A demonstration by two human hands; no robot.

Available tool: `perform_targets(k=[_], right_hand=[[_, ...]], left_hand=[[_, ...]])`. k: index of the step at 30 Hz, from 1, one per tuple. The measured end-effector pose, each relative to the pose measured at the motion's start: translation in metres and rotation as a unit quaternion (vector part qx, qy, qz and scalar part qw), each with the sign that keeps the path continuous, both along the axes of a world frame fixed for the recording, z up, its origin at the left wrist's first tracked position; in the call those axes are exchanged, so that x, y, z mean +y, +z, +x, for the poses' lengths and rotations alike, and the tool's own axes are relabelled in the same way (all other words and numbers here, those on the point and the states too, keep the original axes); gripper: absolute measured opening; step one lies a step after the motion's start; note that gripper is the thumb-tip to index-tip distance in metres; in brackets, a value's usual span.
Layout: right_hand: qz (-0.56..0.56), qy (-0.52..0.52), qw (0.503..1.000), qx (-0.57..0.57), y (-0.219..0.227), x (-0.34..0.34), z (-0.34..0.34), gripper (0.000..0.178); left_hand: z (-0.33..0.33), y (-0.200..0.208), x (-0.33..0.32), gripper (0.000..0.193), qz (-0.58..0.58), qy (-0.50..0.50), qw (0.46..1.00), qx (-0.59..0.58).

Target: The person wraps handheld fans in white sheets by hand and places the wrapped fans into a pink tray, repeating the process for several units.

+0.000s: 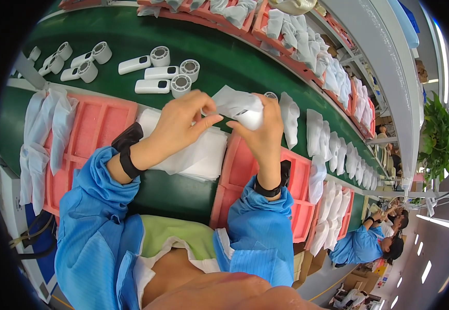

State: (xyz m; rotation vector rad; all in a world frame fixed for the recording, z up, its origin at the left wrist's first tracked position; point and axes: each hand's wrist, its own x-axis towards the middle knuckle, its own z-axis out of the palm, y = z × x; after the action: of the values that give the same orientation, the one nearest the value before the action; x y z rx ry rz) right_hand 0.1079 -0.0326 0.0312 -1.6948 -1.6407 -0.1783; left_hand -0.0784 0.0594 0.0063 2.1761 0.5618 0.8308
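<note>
My right hand grips a white handheld fan, whose rounded end shows out of a translucent white wrapping. The rest of it is hidden by wrapping and fingers. Close to the wrapping's left edge is my left hand, its fingers bent and its thumb apart from them, with nothing visible between. Beneath the hands lies a stack of thin white wrapping sheets or bags; which, I cannot tell. Several unwrapped white fans with round heads lie on the green belt beyond.
Pink divided trays stand at left and right. Wrapped pieces lie over the left tray, and more wrapped pieces line the belt at right. Filled pink trays occupy the far shelf. A co-worker in blue sits farther right.
</note>
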Motion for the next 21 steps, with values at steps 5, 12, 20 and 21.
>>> perform_targets(k=[5, 12, 20, 21], right_hand=[[-0.008, 0.042, 0.999, 0.015, -0.011, 0.002, -0.024, 0.075], [0.009, 0.047, 0.998, 0.04, -0.007, -0.002, -0.035, 0.078], [-0.01, 0.034, 0.999, -0.007, -0.006, -0.001, -0.035, 0.08], [-0.01, 0.034, 0.999, -0.007, -0.004, -0.001, -0.034, 0.08]], left_hand=[[0.007, 0.007, -0.009, 0.021, -0.066, 0.012, 0.98, -0.188], [0.0, 0.003, -0.006, 0.015, -0.122, -0.039, 0.969, -0.212], [0.0, 0.01, -0.029, 0.018, 0.147, 0.031, 0.969, -0.195], [0.0, 0.01, -0.031, 0.018, 0.172, 0.041, 0.965, -0.192]])
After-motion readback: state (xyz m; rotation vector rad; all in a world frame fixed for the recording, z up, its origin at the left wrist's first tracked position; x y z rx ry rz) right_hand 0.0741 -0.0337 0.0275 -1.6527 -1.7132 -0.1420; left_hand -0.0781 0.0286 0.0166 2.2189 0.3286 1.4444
